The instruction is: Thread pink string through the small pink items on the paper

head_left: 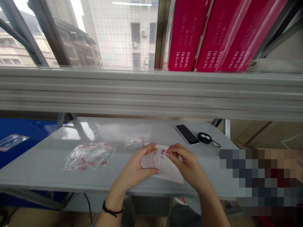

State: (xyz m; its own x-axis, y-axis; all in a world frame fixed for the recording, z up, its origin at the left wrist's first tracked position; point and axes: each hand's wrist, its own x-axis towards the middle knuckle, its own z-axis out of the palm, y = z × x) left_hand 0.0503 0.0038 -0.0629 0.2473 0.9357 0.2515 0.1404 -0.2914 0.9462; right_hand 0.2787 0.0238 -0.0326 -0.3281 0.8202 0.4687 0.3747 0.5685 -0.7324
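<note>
My left hand [134,164] and my right hand [182,157] hold a white translucent bag [163,165] above the grey table [42,167], with their fingers pinching its upper part. Small red pieces and a thin red thread show through it. My right fingertips are close to the red pieces. To the left lies a clear zip bag [90,156] of small red-marked parts. A smaller clear bag [133,142] sits just past my left hand. A black cord bracelet [113,209] circles my left wrist.
A smartphone [187,134] and a black round pouch [204,137] lie at the table's far right. A metal shelf beam [151,91] crosses above, carrying magenta boxes [189,37]. A blue surface [23,135] with a plastic bag lies left; a pixelated patch [258,179] covers the right.
</note>
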